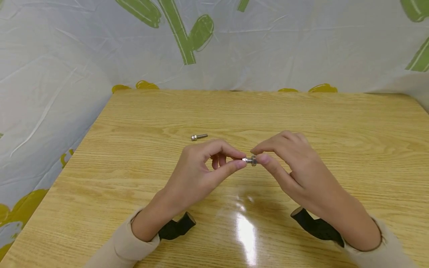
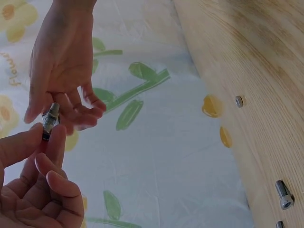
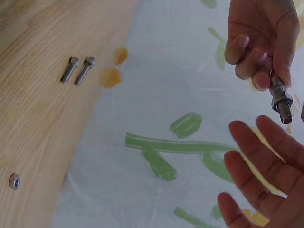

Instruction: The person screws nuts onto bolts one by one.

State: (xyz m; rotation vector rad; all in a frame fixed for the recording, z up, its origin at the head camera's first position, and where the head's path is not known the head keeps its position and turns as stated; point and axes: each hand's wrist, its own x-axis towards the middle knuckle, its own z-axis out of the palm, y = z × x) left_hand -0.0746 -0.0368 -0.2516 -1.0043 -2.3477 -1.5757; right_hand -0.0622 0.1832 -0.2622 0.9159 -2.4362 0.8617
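Observation:
Between the thumb and fingertips of my left hand (image 1: 197,171) is the head end of a short metal bolt (image 3: 285,114). A hex nut (image 1: 253,160) sits around its threaded shank, and the shank's tip sticks out past it in both wrist views. My right hand (image 1: 298,171) is at the nut side of the bolt in the head view, thumb very close to it. The right wrist view shows that hand's fingers (image 3: 247,135) spread and apart from the bolt. Left fingers cover the bolt's head.
Beyond the hands, another bolt (image 1: 199,137) lies on the wood-grain table (image 1: 100,178). Two socket-head bolts, one of them this bolt (image 3: 70,70), and a loose nut (image 3: 14,181) lie on wood in the right wrist view. A patterned sheet (image 1: 268,44) hangs behind the table.

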